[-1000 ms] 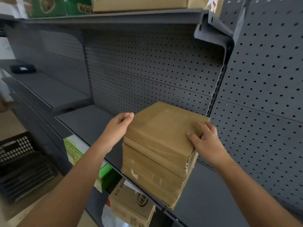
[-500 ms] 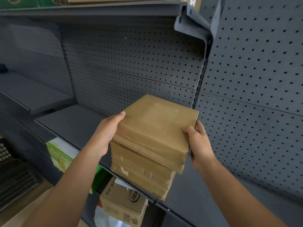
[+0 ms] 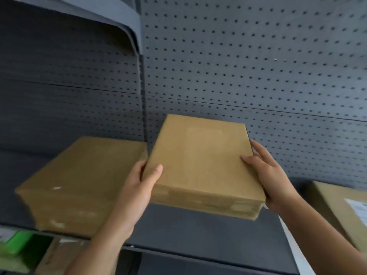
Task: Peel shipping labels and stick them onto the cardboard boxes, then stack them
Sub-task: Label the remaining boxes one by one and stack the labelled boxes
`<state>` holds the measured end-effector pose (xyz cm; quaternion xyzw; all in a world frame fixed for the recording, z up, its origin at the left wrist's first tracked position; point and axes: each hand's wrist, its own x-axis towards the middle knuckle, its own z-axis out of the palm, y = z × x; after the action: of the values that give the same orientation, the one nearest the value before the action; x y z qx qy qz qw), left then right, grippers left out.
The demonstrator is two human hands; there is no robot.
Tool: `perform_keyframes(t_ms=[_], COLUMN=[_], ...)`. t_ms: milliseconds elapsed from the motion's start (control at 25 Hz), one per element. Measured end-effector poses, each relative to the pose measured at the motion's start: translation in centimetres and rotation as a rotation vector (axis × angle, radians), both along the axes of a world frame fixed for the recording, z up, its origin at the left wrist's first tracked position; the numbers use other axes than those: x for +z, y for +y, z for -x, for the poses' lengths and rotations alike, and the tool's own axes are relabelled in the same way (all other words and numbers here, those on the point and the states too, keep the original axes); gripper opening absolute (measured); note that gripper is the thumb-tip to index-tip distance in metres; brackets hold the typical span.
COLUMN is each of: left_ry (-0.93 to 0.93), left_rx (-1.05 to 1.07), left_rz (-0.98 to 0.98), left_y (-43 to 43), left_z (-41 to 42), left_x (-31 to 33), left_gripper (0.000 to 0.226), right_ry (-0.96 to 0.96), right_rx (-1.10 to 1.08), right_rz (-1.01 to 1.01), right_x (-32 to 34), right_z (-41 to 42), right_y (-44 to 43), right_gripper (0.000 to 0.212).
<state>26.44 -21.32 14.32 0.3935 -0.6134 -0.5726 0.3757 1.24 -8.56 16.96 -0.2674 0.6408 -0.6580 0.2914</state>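
Observation:
I hold a flat brown cardboard box (image 3: 200,163) in the air above the dark shelf (image 3: 208,233). My left hand (image 3: 137,193) grips its left edge, thumb on top. My right hand (image 3: 272,175) grips its right edge. No label shows on its top face. To the left, a stack of brown cardboard boxes (image 3: 79,181) rests on the shelf, blurred. At the far right lies another cardboard box (image 3: 337,207) with a white shipping label (image 3: 358,209) on top.
A grey pegboard wall (image 3: 248,66) backs the shelf, with an upper shelf bracket (image 3: 127,22) at the top left. Below the shelf's front edge are green packaging (image 3: 21,243) and a brown carton (image 3: 57,255).
Both hands lifted the top box off the stack and carried it to the right. The rest of the stack stays on the shelf at the left. The view turned right.

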Motion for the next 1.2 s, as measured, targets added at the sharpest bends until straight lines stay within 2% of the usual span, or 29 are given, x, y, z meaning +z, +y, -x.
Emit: perform_keyframes(t_ms=[80,200,480,680,880,960,1000,1120,1200], left_ry=[-0.024,-0.067,-0.199,-0.234,-0.213,-0.240,-0.251,-0.289,-0.295], left_rx=[-0.057,-0.107,-0.118,-0.080,-0.049,-0.027,-0.017,-0.007,-0.009], left_rz=[-0.068,-0.139,-0.229,-0.228,-0.232,-0.223,-0.210,-0.087,0.075], left_y=[1.5,3.5,5.5,5.7,5.9,5.8,5.7,5.7,6.2], left_z=[2.5,5.5,7.8,7.3,7.4,7.4,7.2,7.1,7.5], left_x=[-2.3,-5.9,-11.3,-12.8,-13.1,-13.3,-13.2,-12.2,-10.8], left_gripper=[0.016,0.032,0.044,0.047,0.039,0.037,0.037,0.052,0.059], right_ry=[0.005,0.020,-0.048,-0.059,-0.040,0.066,0.179,0.731,0.942], right_rx=[-0.052,-0.086,-0.007,0.054,0.071,-0.022,-0.092,-0.201,-0.175], right_rz=[-0.047,-0.120,-0.223,-0.215,-0.242,-0.298,-0.347,-0.637,-0.813], right_x=[-2.2,-6.5,-14.0,-15.8,-16.3,-16.3,-16.2,-16.3,-16.6], right_z=[2.2,4.9,7.8,8.0,8.5,9.7,10.8,15.4,17.9], right_y=[2.1,4.4,5.8,4.9,4.7,5.4,6.0,8.1,8.7], right_gripper=[0.039,0.048,0.042,0.041,0.038,0.042,0.043,0.052,0.062])
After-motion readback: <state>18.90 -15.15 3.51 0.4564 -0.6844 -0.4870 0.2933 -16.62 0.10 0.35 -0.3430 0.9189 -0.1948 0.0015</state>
